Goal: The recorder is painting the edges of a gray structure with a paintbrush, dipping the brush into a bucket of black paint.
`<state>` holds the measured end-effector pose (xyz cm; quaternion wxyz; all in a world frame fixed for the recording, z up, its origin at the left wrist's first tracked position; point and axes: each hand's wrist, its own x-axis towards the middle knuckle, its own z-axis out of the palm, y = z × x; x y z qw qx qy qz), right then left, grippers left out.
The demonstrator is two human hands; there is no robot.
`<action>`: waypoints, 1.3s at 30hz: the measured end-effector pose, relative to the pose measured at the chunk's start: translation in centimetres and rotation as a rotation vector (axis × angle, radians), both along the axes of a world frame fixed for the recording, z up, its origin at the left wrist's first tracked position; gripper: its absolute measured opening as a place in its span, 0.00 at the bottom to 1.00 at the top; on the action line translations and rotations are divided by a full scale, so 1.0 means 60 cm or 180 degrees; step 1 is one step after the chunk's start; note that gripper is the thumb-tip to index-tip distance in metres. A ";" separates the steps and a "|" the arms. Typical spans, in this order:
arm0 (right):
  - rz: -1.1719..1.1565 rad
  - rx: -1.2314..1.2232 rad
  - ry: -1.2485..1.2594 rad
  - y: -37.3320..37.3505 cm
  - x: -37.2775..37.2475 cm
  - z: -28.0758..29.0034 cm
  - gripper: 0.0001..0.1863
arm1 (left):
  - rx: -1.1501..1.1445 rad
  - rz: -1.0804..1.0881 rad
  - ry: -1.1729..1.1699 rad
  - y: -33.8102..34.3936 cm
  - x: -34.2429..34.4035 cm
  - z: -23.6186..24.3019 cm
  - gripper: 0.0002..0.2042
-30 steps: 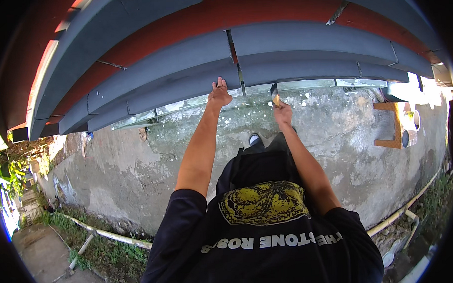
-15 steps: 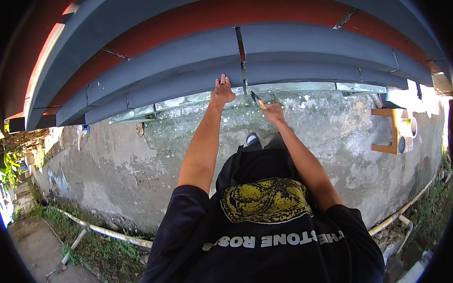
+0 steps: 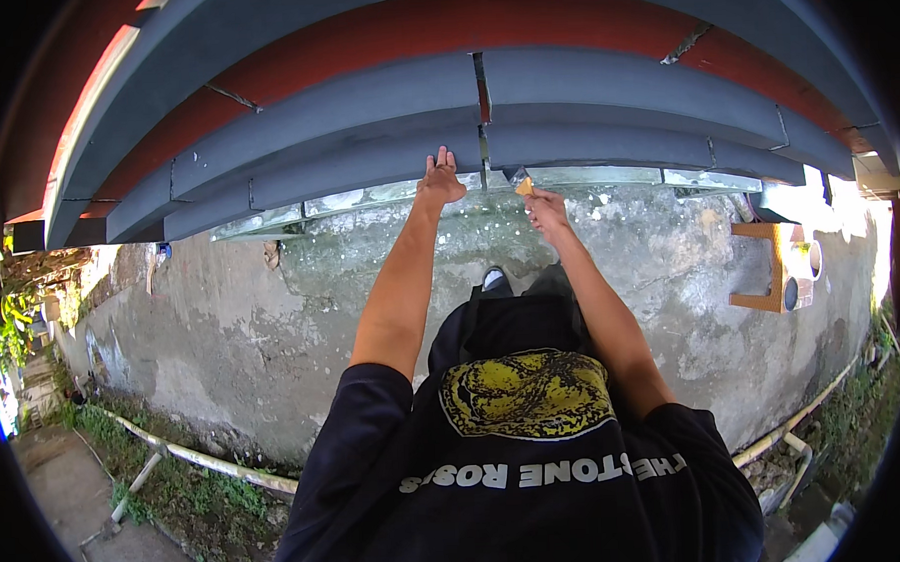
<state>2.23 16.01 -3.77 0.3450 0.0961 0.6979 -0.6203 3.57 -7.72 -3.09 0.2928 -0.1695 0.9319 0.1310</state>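
My left hand (image 3: 440,178) rests with its fingers stretched out against the lower grey-painted beam (image 3: 366,157), just left of the gap between two beam sections. It holds nothing. In my right hand (image 3: 545,211) is a paintbrush (image 3: 523,185) with a yellow-orange wooden handle, its dark, flat end pointing up toward the underside of the right beam section (image 3: 604,145). The brush end is at or very near the beam's lower edge; whether it touches cannot be made out. A pale, worn ledge (image 3: 605,175) runs just below the beams.
Above run more grey beams and a red band (image 3: 560,18). Patchy concrete (image 3: 322,315) with white spots lies below. At the right stands a tan wicker-like piece of furniture (image 3: 767,268). Pale pipes (image 3: 214,468) edge a grassy strip. My shoe (image 3: 494,277) shows beneath me.
My right hand has turned the paintbrush, so its wide face now shows, and moved it slightly up and right toward the beam. My left hand stays on the beam.
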 end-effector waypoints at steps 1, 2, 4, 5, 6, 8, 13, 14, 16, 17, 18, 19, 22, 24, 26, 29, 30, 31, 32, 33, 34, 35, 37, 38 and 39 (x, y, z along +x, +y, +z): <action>-0.0337 -0.0202 -0.0113 0.011 -0.008 0.000 0.04 | 0.0051 0.0035 -0.0024 -0.001 0.003 -0.004 0.36; -0.0674 -0.0158 0.0058 0.021 -0.003 -0.003 0.04 | 0.0055 0.0036 -0.0027 -0.005 0.005 -0.008 0.36; -0.1445 -0.0161 0.0125 0.051 -0.004 -0.020 0.04 | -0.0100 -0.0133 0.0075 -0.019 0.011 -0.025 0.35; -0.1421 -0.0154 0.0123 0.073 -0.015 -0.025 0.04 | -0.0093 -0.0110 0.0071 -0.020 0.009 -0.030 0.35; -0.1867 0.0222 0.0382 0.095 -0.023 -0.023 0.04 | -0.0043 -0.0120 0.0101 -0.015 0.005 -0.027 0.36; -0.2319 0.0619 0.0635 0.103 -0.023 -0.032 0.04 | 0.0014 -0.0146 0.0119 -0.010 0.005 -0.021 0.36; -0.1412 0.0236 0.0528 0.014 0.014 -0.018 0.04 | -0.0166 -0.0365 -0.0149 -0.012 -0.004 -0.021 0.37; -0.1027 0.0349 0.0808 0.006 0.022 -0.024 0.05 | -0.0180 -0.0387 -0.0130 -0.011 -0.011 -0.021 0.37; -0.0621 0.0478 0.1062 0.011 0.034 -0.017 0.06 | -0.0175 -0.0305 -0.0161 -0.006 -0.010 -0.025 0.37; -0.0153 0.0458 0.0878 0.022 0.037 0.002 0.07 | -0.0172 -0.0282 -0.0174 -0.009 -0.004 -0.031 0.37; 0.0313 0.0438 0.0700 0.029 0.039 0.026 0.09 | -0.0162 -0.0238 -0.0132 -0.013 0.000 -0.035 0.37; 0.0317 0.0437 0.0704 0.040 0.037 0.033 0.09 | -0.0156 -0.0214 -0.0081 -0.013 0.001 -0.032 0.37; 0.0033 0.0602 0.0473 0.092 0.012 0.028 0.06 | -0.0079 -0.0182 -0.0133 -0.005 -0.003 -0.016 0.37; -0.1447 -0.0020 0.0028 0.126 -0.006 -0.005 0.03 | -0.0133 -0.0210 -0.0120 -0.004 -0.006 -0.014 0.37; -0.1721 -0.0021 0.0105 0.121 -0.014 -0.017 0.02 | -0.0188 -0.0214 -0.0117 -0.006 -0.005 -0.014 0.37; -0.1619 -0.0234 -0.0010 0.054 -0.003 0.005 0.02 | -0.0339 -0.0469 -0.0249 0.003 -0.010 -0.009 0.36; -0.1312 -0.0131 0.0042 0.021 0.006 0.019 0.02 | -0.0333 -0.0491 -0.0229 0.003 -0.013 -0.008 0.36; -0.1184 -0.0218 -0.0011 0.006 0.014 0.019 0.02 | -0.0327 -0.0514 -0.0213 0.003 -0.013 -0.008 0.36; -0.1060 -0.0304 -0.0061 -0.001 0.017 0.021 0.02 | -0.0330 -0.0527 -0.0211 0.003 -0.014 -0.008 0.36; -0.1042 -0.0310 -0.0064 -0.001 0.018 0.027 0.02 | -0.0270 -0.0436 -0.0195 -0.002 -0.012 -0.011 0.36; -0.0464 -0.0406 -0.0367 0.010 0.021 0.038 0.02 | -0.0200 -0.0356 -0.0177 -0.002 -0.011 -0.016 0.36; 0.0116 -0.0498 -0.0668 0.018 0.025 0.047 0.02 | -0.0195 -0.0349 -0.0178 -0.003 -0.007 -0.022 0.36; -0.0167 -0.0576 -0.0809 0.024 0.033 0.063 0.03 | -0.0249 -0.0307 -0.0186 -0.005 -0.001 -0.024 0.36; -0.0445 -0.0655 -0.0957 0.024 0.034 0.068 0.03 | -0.0248 -0.0300 -0.0184 -0.004 0.000 -0.025 0.36; -0.0446 -0.0656 -0.0950 0.030 0.026 0.067 0.03 | -0.0228 -0.0342 -0.0164 -0.003 -0.002 -0.020 0.36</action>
